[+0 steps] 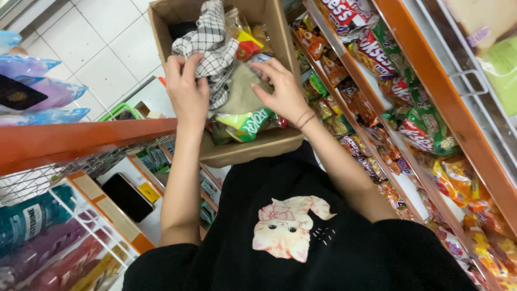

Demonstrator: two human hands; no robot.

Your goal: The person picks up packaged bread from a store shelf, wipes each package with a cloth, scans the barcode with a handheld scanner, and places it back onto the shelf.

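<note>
**Card, cloth and glossy wrappers**

The open brown cardboard box [253, 148] looks matt and slightly rough. Inside it, the black-and-white checked cloth [211, 46] is soft, woven and creased, lying beside glossy plastic snack packets [245, 123] that catch the light. Right of the box, the orange-edged shelves [431, 81] look smooth and painted, stacked with shiny foil-like wrappers [425, 129]. Left of the box, the white floor tiles [102, 48] are smooth and faintly glossy.
</note>
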